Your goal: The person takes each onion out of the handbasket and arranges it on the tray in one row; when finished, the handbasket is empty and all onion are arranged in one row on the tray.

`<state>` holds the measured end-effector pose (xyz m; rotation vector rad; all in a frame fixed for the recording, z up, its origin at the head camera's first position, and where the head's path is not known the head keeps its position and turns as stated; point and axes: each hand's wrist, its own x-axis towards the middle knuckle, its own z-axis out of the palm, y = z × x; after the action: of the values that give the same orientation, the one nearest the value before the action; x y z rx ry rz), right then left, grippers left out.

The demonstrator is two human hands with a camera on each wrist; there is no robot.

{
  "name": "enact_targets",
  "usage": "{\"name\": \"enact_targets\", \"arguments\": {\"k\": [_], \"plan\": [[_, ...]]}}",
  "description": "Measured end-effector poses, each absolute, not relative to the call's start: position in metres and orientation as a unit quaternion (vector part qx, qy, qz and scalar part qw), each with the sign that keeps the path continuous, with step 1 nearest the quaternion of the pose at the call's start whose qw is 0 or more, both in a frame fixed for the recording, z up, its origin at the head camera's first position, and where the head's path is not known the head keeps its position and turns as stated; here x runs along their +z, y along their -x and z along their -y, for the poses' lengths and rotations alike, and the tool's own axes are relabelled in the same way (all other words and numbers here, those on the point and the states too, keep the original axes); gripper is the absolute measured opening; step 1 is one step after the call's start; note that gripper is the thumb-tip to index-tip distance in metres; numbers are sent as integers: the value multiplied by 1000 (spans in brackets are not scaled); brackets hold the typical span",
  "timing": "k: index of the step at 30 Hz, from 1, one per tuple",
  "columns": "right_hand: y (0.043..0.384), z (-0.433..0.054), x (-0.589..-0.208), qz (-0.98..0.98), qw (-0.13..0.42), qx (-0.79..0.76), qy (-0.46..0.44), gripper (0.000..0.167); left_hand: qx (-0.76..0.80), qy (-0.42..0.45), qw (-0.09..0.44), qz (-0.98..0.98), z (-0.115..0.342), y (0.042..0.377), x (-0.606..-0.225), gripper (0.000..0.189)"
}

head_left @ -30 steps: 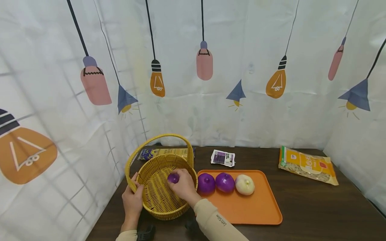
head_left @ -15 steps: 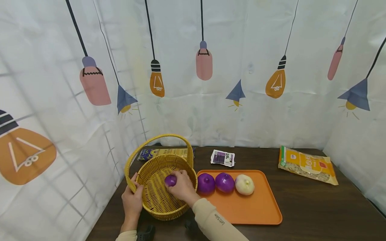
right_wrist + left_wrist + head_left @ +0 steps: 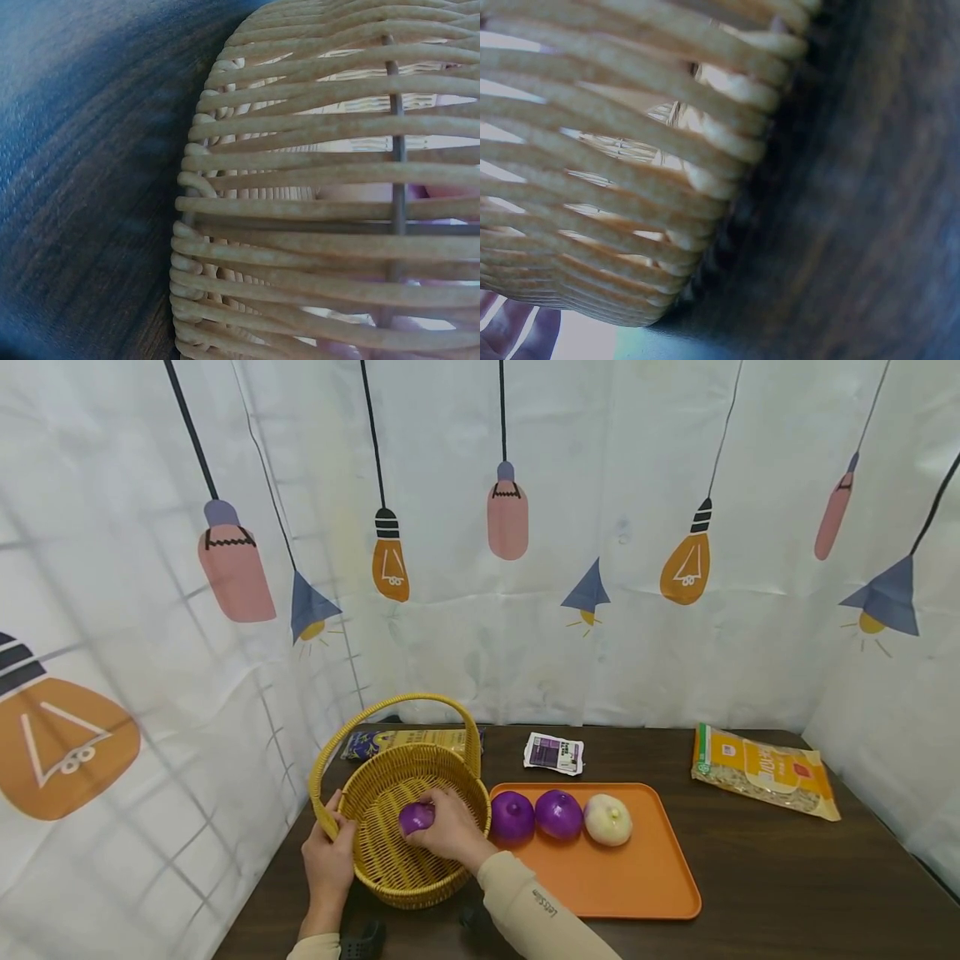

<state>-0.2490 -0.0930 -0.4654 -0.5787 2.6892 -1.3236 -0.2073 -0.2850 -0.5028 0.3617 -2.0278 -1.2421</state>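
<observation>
A yellow wicker basket [image 3: 390, 860] with a tall arched handle stands at the left of the table. My left hand [image 3: 328, 860] grips its left side, where the handle meets the rim. In the left wrist view a few fingers [image 3: 532, 330] show beyond the woven wall. Inside the basket, my right hand [image 3: 450, 833] holds a purple onion [image 3: 416, 817] low over the woven bottom. Through the slats in the right wrist view, parts of that hand show blurred. Two purple onions [image 3: 513, 816] and a white onion [image 3: 608, 820] sit on an orange tray [image 3: 615, 885] to the right.
Behind the basket lies a blue and yellow packet [image 3: 420, 741]. A small white and purple sachet [image 3: 553, 754] rests behind the tray. Toward the right back is a yellow bag of grains [image 3: 765, 772]. A printed curtain [image 3: 465, 652] borders the dark table [image 3: 780, 877].
My right hand has moved the onion a little to the left and lower within the basket. The left hand keeps its place on the basket's side.
</observation>
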Motion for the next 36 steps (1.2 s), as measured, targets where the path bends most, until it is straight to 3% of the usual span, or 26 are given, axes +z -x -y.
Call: {"name": "enact_targets", "arguments": {"k": [17,23,30,36], "plan": [[248,93,-465,-889,72,-403,204,77,-475,-139,364,789,285,208,-505,20],[245,94,-464,-887,45,-414,201,81,-474,-134,366,789,285,208,-506,30],[245,93,-461,-875,12,-440,203,88,-475,-134,372,786,285,208,-505,13],[243,88,-460,-855,1,-475,210,86,-478,-135,365,787,284,207,-505,15]]}}
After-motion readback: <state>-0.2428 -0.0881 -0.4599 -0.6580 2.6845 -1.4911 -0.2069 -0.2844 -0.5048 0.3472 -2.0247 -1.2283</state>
